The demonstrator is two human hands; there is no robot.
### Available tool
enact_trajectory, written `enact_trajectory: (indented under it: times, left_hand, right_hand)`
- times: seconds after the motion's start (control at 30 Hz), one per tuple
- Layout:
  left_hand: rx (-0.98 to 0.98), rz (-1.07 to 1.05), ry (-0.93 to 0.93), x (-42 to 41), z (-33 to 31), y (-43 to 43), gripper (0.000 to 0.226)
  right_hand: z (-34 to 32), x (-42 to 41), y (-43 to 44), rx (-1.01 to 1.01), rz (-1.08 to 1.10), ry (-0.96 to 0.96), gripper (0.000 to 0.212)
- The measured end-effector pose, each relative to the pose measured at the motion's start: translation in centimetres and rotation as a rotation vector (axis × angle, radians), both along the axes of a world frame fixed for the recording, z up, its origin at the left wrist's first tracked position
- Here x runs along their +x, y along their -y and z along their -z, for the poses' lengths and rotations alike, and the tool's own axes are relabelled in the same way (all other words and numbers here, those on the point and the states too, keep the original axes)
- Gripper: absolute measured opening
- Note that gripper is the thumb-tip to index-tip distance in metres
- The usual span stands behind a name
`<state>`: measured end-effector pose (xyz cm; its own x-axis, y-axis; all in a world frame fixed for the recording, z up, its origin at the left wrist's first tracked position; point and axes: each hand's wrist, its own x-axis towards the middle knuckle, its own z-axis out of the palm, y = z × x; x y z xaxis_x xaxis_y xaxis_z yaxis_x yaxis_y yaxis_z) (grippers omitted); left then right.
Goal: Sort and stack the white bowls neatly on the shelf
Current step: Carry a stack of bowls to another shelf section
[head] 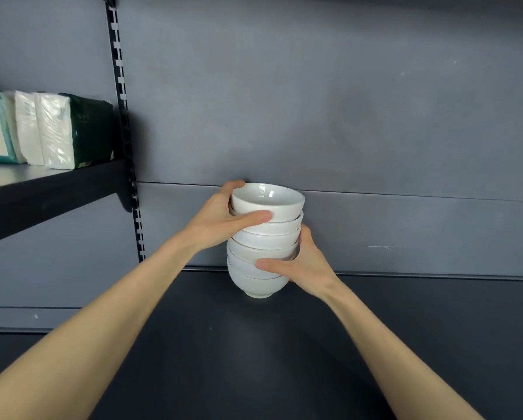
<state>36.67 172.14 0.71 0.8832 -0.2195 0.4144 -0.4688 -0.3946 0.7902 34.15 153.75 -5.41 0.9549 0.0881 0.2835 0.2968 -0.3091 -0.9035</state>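
At far left, tissue packs sit on a higher ledge. My left hand clamps the top bowl. The stack of white bowls stands on the dark shelf, my right hand curled around its lower half.

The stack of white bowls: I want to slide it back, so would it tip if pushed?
The stack is probably top-heavy: it is tall and uneven, and rests on one narrow foot on the shelf, so a high push may tip it. The glossy glaze looks slippery, so bowls could shift. It is likely heavy and breakable, which may be why the left hand grips high and the right hand low.
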Motion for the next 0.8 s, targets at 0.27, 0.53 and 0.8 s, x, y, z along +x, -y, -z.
enact_trajectory:
  times: [0.27, 0.53, 0.8]
  left_hand:
    - [-0.108, 0.002, -0.006, 0.1, 0.8, 0.3, 0.072]
    - [-0.109, 0.021, -0.013, -0.2, 1.0, 0.5, 0.072]
    - [-0.089, 0.058, -0.045, -0.5, 0.8, 0.6, 0.089]
  right_hand:
    - [0.2, 0.2, 0.1, -0.006, 0.002, 0.0, 0.1]
    - [0.4, 0.5, 0.1, -0.012, 0.0, -0.004, 0.1]
    - [1.1, 0.8, 0.0, 0.0, -0.091, 0.008, 0.113]
